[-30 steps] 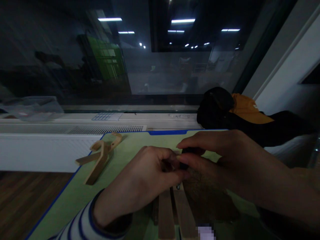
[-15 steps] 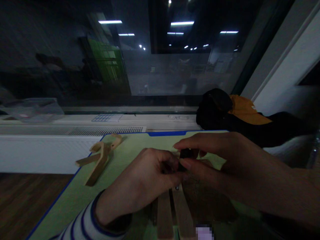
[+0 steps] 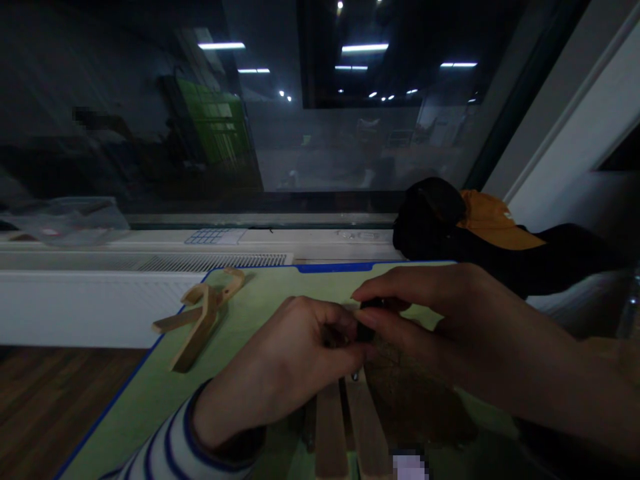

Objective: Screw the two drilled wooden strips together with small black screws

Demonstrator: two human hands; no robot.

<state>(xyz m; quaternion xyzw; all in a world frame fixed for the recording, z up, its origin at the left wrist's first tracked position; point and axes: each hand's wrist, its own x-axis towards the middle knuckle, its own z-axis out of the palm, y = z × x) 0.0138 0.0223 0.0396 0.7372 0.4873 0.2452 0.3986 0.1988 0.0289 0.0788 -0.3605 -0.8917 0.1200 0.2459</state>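
Observation:
My left hand (image 3: 290, 357) is curled closed over the upper end of two long, flat wooden strips (image 3: 331, 433), which run toward me side by side with a narrow gap. A small shiny metal bit (image 3: 355, 375) shows on the right strip, just below my left thumb. My right hand (image 3: 440, 320) pinches a small dark block (image 3: 367, 328) between thumb and fingertips, right against my left fingertips. The block's lower part and the strips' top end are hidden by my fingers. Beneath the hands lies a dark brown patch (image 3: 420, 407) on the green board (image 3: 270, 290).
Curved wooden pieces (image 3: 203, 320) lie together at the board's left edge. Behind the board are a white radiator (image 3: 90, 307), a windowsill with a clear plastic container (image 3: 75, 220) and a gridded paper (image 3: 215, 236). An orange-brown cap (image 3: 495, 217) rests on dark cloth at right.
My right fingertips have shifted slightly and the dark block sits a little lower between my hands. My left hand has stayed nearly still.

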